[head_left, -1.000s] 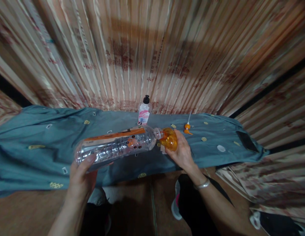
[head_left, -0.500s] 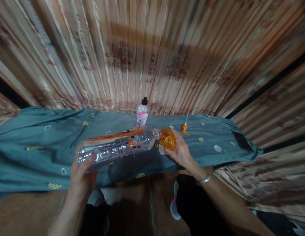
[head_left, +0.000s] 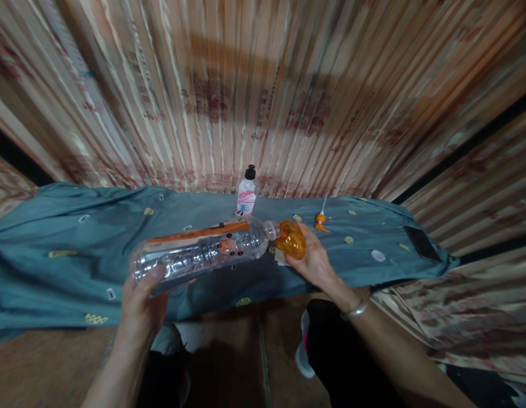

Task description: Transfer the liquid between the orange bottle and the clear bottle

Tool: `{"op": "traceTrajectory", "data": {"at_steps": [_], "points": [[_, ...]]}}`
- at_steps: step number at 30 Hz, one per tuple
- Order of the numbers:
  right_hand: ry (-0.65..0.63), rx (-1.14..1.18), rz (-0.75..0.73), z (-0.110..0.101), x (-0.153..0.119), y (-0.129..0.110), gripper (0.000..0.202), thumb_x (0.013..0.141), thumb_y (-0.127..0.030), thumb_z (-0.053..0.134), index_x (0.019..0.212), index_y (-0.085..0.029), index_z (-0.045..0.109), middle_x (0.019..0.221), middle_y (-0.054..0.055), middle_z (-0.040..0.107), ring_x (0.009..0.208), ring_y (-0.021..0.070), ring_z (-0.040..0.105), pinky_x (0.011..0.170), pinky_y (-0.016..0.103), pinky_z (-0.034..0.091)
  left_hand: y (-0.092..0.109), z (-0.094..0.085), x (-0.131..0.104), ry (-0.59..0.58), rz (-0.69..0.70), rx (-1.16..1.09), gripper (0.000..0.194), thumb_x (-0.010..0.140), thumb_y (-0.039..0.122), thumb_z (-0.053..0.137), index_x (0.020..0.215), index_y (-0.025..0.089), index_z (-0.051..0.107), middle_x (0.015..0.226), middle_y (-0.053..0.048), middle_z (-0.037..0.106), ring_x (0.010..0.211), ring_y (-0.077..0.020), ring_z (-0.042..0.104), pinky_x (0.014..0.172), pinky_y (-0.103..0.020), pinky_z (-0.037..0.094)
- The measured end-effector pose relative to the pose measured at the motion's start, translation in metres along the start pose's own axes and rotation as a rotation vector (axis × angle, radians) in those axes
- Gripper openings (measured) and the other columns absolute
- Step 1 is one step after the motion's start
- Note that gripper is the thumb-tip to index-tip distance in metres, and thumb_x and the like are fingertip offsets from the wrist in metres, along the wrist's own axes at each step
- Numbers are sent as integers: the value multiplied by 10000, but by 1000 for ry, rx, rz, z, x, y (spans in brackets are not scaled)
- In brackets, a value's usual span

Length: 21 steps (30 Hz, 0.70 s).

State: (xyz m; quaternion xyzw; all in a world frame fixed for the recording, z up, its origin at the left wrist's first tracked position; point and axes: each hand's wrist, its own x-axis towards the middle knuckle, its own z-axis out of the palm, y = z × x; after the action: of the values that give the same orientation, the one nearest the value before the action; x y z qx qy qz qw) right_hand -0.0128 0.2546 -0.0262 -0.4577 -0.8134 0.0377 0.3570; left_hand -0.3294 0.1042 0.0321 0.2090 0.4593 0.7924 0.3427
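Note:
My left hand [head_left: 146, 300] grips the base of a large clear plastic bottle [head_left: 203, 249] with an orange label, held nearly level with its neck to the right. Wrapped round a small amber bottle [head_left: 291, 241] is my right hand [head_left: 313, 258]. The mouths of the two bottles meet, the amber one lying to the right of the clear one. An orange pump top [head_left: 320, 220] with a thin tube lies on the cloth beyond my right hand. Whether liquid passes between the bottles I cannot tell.
A black-capped bottle [head_left: 246, 195] with a pink and white label stands at the cloth's back edge. On the teal cloth [head_left: 88, 266] at the right lie a dark phone-like slab [head_left: 422, 243] and a pale round disc [head_left: 377, 256]. A pleated curtain [head_left: 254, 85] hangs behind.
Both hands keep the two bottles mouth to mouth in almost the same pose. The view has shifted very slightly.

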Motion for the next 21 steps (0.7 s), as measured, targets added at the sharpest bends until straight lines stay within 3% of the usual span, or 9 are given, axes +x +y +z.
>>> {"op": "traceTrajectory", "data": {"at_steps": [7, 13, 21], "points": [[23, -2, -8, 1, -2, 0, 830, 811, -335, 754, 1571, -171, 464, 1517, 201, 679, 1416, 378, 663, 1193, 588, 559, -5, -16, 8, -115, -9, 21, 722, 602, 409, 1000, 1263, 267, 748, 977, -40, 834, 893, -312, 802, 797, -433, 689], [27, 0, 0, 2, -2, -1, 831, 812, -351, 751, 1569, -160, 468, 1519, 204, 675, 1415, 382, 662, 1198, 600, 553, -1, -2, 2, -16, -16, 3, 858, 482, 463, 1033, 1269, 279, 744, 990, -24, 831, 923, -311, 799, 797, -423, 693], [41, 10, 23, 4, -5, -3, 863, 822, -377, 763, 1599, -181, 442, 1544, 200, 652, 1440, 386, 636, 1218, 617, 526, 3, 3, -1, 29, -47, 9, 783, 418, 463, 1046, 1128, 260, 786, 877, -10, 818, 916, -320, 798, 810, -427, 696]]}}
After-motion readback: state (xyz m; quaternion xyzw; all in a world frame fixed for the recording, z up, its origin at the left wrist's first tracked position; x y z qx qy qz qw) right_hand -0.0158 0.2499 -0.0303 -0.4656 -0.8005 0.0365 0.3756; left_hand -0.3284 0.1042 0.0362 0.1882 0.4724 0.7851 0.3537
